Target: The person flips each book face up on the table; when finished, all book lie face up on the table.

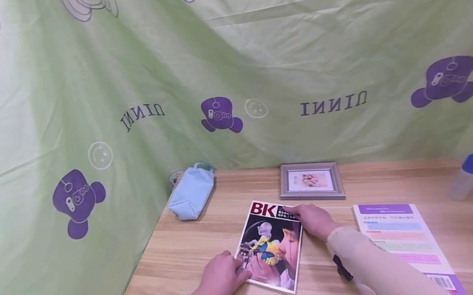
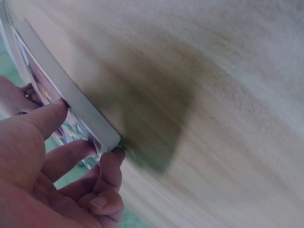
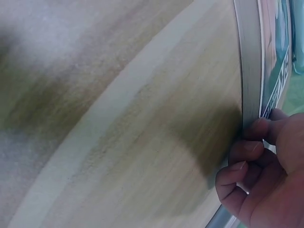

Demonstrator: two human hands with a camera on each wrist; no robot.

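A magazine [image 1: 272,246] with a red "BK" title and a colourful cover lies on the wooden table [image 1: 213,233] in front of me. My left hand [image 1: 221,279] holds its near left corner, fingers on the cover and curled at the edge [image 2: 102,142]. My right hand [image 1: 315,218] grips the far right corner, fingertips [image 3: 256,130] curled against the magazine's edge [image 3: 249,61]. Both wrist views show the magazine's thick page edge close up against the wood.
A silver picture frame [image 1: 311,181] lies behind the magazine. A light blue pouch [image 1: 191,191] sits at the back left by the green curtain [image 1: 73,116]. A purple-headed booklet [image 1: 404,239] lies to the right, and a blue-capped bottle [image 1: 467,176] stands at the far right.
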